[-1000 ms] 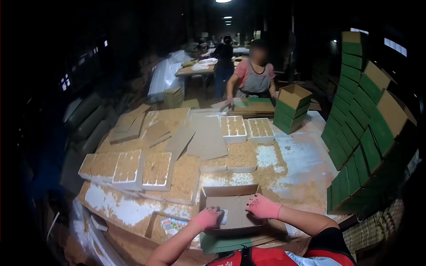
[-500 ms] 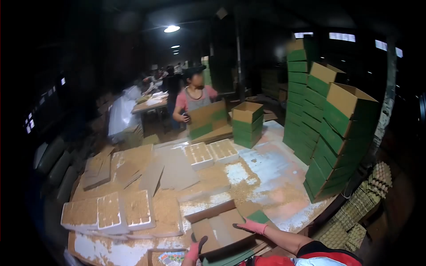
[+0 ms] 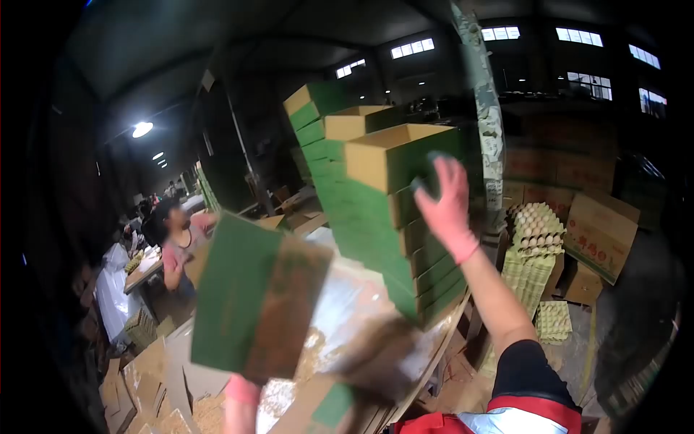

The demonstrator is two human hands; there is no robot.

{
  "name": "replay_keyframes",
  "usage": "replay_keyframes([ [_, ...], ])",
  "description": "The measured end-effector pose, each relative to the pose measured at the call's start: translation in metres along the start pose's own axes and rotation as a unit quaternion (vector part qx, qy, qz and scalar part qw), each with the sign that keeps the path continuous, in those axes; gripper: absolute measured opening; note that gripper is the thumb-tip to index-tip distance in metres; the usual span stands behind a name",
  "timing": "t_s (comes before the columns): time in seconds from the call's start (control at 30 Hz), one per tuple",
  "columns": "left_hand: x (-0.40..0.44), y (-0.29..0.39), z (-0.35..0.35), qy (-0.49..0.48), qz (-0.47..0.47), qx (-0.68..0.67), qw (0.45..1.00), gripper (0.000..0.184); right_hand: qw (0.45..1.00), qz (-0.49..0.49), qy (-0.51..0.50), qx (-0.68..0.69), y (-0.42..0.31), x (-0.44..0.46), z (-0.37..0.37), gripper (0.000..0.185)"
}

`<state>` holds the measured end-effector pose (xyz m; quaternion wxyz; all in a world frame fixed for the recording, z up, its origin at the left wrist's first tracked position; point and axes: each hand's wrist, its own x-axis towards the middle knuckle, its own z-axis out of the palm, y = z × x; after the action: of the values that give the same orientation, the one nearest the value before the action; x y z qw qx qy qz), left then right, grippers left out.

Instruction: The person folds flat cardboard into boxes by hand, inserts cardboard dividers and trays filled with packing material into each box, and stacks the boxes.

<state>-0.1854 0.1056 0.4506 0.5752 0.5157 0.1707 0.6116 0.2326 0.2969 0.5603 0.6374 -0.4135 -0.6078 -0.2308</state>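
At lower centre, the left hand (image 3: pixel 243 389) is beneath the box (image 3: pixel 249 296), fingers hidden, grip impossible to tell. Both hands were low over the table (image 3: pixel 354 286) moments ago; now the box is raised above it and the right hand (image 3: pixel 448 206), fingers spread, is up at the stack (image 3: pixel 367 224), contact unclear.

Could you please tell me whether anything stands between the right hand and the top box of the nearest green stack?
Nothing visible does: the open right hand overlaps the top box in this view, though I cannot tell whether they touch. The tilted green-and-brown box is well to the left.
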Motion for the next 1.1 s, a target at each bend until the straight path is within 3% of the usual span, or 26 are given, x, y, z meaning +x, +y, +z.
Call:
replay_keyframes([
  [0.03, 0.039, 0.006, 0.013, -0.039, 0.004, -0.021, 0.999, 0.066, 0.996, 0.053, 0.071, -0.010, 0.043, 0.024, 0.005, 0.065],
  [0.1, 0.120, 0.016, 0.043, -0.118, -0.001, -0.055, 0.991, 0.065, 0.985, 0.155, 0.065, -0.031, 0.136, 0.051, 0.029, 0.066],
  [0.13, 0.163, 0.017, 0.058, -0.154, -0.009, -0.069, 0.986, 0.064, 0.969, 0.207, -0.067, 0.115, 0.173, 0.064, 0.029, 0.069],
  [0.17, 0.206, 0.017, 0.072, -0.184, -0.022, -0.079, 0.979, 0.064, 0.901, 0.296, -0.130, 0.290, 0.219, 0.065, 0.052, 0.070],
  [0.2, 0.248, 0.014, 0.085, -0.208, -0.032, -0.077, 0.974, 0.064, 0.828, 0.293, -0.224, 0.423, 0.228, 0.068, 0.045, 0.065],
  [0.23, 0.287, 0.007, 0.093, -0.214, -0.041, -0.069, 0.973, 0.063, 0.886, 0.261, -0.154, 0.352, 0.229, 0.064, 0.048, 0.058],
  [0.27, 0.324, -0.004, 0.087, -0.191, -0.029, -0.035, 0.981, 0.056, 0.882, 0.230, -0.198, 0.359, 0.240, 0.069, 0.047, 0.054],
  [0.33, 0.397, -0.025, 0.076, -0.142, -0.011, 0.035, 0.989, 0.042, 0.826, 0.225, -0.274, 0.438, 0.259, 0.068, 0.064, 0.051],
  [0.37, 0.411, -0.034, 0.088, -0.110, -0.030, 0.045, 0.992, 0.042, 0.806, 0.207, -0.215, 0.511, 0.265, 0.061, 0.082, 0.043],
  [0.4, 0.416, -0.038, 0.100, -0.074, -0.048, 0.055, 0.995, 0.043, 0.798, 0.229, -0.214, 0.514, 0.265, 0.058, 0.084, 0.041],
  [0.43, 0.418, -0.039, 0.110, -0.036, -0.067, 0.066, 0.995, 0.043, 0.745, 0.239, -0.217, 0.584, 0.259, 0.057, 0.079, 0.039],
  [0.5, 0.419, -0.039, 0.126, -0.013, -0.148, 0.069, 0.986, 0.043, 0.705, 0.249, -0.253, 0.615, 0.263, 0.058, 0.079, 0.040],
  [0.57, 0.424, -0.042, 0.138, 0.010, -0.228, 0.066, 0.971, 0.044, 0.792, 0.238, -0.229, 0.514, 0.263, 0.058, 0.078, 0.040],
  [0.63, 0.432, -0.031, 0.136, 0.074, -0.229, 0.184, 0.953, 0.036, 0.845, 0.240, -0.214, 0.427, 0.260, 0.054, 0.071, 0.042],
  [0.7, 0.449, -0.024, 0.105, -0.012, -0.067, 0.436, 0.897, 0.035, 0.875, 0.247, -0.203, 0.365, 0.256, 0.054, 0.069, 0.046],
  [0.73, 0.459, -0.021, 0.087, -0.057, 0.020, 0.549, 0.834, 0.034, 0.907, 0.250, -0.118, 0.317, 0.255, 0.046, 0.078, 0.048],
  [0.83, 0.474, -0.013, 0.059, 0.004, 0.039, 0.455, 0.889, 0.032, 0.966, 0.162, 0.126, 0.156, 0.259, 0.036, 0.056, 0.050],
  [0.87, 0.436, -0.016, 0.090, 0.009, 0.128, 0.670, 0.731, 0.038, 0.950, 0.178, 0.135, 0.218, 0.239, 0.029, 0.035, 0.046],
  [0.9, 0.397, -0.018, 0.121, 0.012, 0.208, 0.832, 0.514, 0.050, 0.929, 0.191, 0.146, 0.280, 0.212, 0.019, 0.014, 0.043],
  [0.93, 0.359, -0.026, 0.109, 0.045, 0.162, 0.825, 0.540, 0.044, 0.910, 0.169, 0.115, 0.359, 0.183, -0.012, 0.009, 0.039],
  [0.97, 0.321, -0.033, 0.097, 0.080, 0.115, 0.815, 0.562, 0.038, 0.906, 0.093, 0.004, 0.414, 0.146, -0.045, -0.005, 0.034],
  [1.0, 0.284, -0.040, 0.084, 0.116, 0.070, 0.803, 0.580, 0.035, 0.913, -0.070, -0.092, 0.391, 0.121, -0.084, -0.003, 0.036],
  [1.03, 0.233, -0.081, 0.038, 0.320, 0.174, 0.645, 0.672, 0.039, 0.854, -0.104, -0.222, 0.458, 0.077, -0.128, -0.001, 0.041],
  [1.07, 0.162, -0.094, 0.003, 0.346, -0.039, 0.670, 0.655, 0.042, 0.834, -0.154, -0.285, 0.447, 0.043, -0.205, 0.030, 0.055],
  [1.1, 0.102, -0.120, -0.008, 0.339, -0.106, 0.693, 0.628, 0.042, 0.815, -0.149, -0.390, 0.402, 0.020, -0.271, 0.044, 0.055],
])
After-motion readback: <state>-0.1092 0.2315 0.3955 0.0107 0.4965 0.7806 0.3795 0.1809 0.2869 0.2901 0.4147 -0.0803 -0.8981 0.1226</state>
